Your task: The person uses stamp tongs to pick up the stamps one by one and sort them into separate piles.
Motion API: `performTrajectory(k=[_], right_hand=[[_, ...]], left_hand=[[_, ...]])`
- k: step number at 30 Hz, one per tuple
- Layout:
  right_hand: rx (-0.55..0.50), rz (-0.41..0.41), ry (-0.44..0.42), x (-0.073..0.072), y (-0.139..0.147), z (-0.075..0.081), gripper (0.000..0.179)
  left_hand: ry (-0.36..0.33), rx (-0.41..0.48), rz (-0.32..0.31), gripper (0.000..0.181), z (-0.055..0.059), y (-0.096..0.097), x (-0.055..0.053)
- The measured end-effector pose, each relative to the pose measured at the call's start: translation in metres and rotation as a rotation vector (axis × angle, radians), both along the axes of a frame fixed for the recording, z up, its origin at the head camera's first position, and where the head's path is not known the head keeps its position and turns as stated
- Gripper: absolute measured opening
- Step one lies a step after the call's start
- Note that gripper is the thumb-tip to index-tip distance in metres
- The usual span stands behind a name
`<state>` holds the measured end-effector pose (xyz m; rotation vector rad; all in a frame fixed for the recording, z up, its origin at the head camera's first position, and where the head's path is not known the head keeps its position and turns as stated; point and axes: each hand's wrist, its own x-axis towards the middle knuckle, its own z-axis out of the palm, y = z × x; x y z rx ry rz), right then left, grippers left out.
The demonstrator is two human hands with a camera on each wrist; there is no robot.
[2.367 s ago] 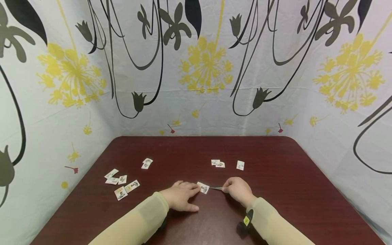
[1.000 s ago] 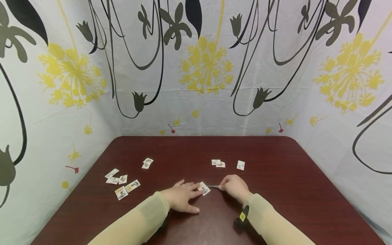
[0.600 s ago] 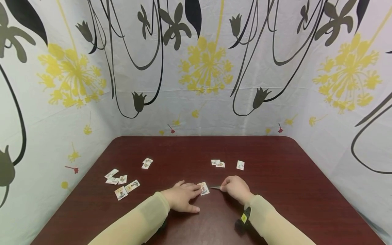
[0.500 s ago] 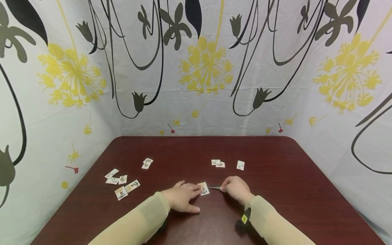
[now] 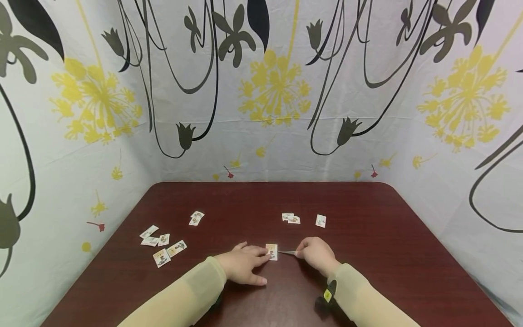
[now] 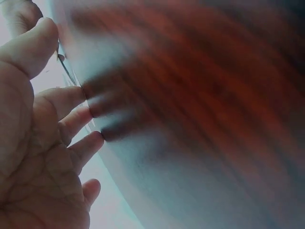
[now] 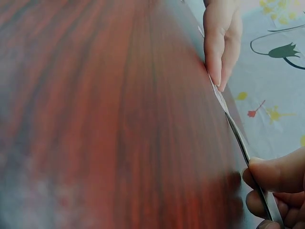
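Observation:
A small white picture card (image 5: 273,252) lies on the dark red table (image 5: 245,209), in front of me. My left hand (image 5: 245,262) is spread flat, its fingertips resting on the card's left edge. From the other side, my right hand (image 5: 318,254) pinches slim metal tweezers (image 5: 288,252) between thumb and fingers. Their tapered tip meets the card's right edge. In the right wrist view the tweezers (image 7: 240,143) run low along the tabletop, up to the card (image 7: 218,99) under the left fingers. The left wrist view shows the left hand's palm (image 6: 40,157) and fingertips down on the surface.
Several small cards (image 5: 150,241) lie scattered at the left, with two larger printed pieces (image 5: 161,258) (image 5: 176,248) nearby. Overlapping cards (image 5: 196,218) sit farther back. At the back right are another overlapping pair (image 5: 291,218) and a single card (image 5: 321,220). A patterned cloth (image 5: 278,154) surrounds the table.
The card between my hands has turned until its edges stand nearly straight. My right hand has shifted slightly right and nearer me over the last second; my left hand stays almost in place.

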<state>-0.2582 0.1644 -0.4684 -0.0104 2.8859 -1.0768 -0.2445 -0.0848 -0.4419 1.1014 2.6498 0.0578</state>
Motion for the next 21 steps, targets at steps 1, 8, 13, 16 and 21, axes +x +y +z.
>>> performTrajectory(k=[1,8,13,16,21], right_hand=[[0.0,-0.002,-0.003,0.0003,0.0,0.0001,0.011],[0.001,-0.015,-0.009,0.0014,-0.0001,-0.0026,0.011],[0.003,-0.02,0.002,0.0031,-0.0019,-0.0033,0.011],[0.01,-0.018,0.011,0.0035,-0.0041,-0.0042,0.011],[0.012,-0.018,0.013,0.0031,-0.007,-0.0059,0.011]], left_hand=[[-0.001,0.001,-0.001,0.07,-0.0003,-0.0001,0.0],[-0.005,0.001,-0.003,0.067,-0.0007,-0.0008,0.0005],[-0.011,0.011,0.004,0.068,0.0007,-0.0007,0.0019],[-0.006,0.008,0.006,0.068,0.0016,-0.0007,0.0026],[-0.006,0.009,0.007,0.068,0.0025,-0.0004,0.0033]])
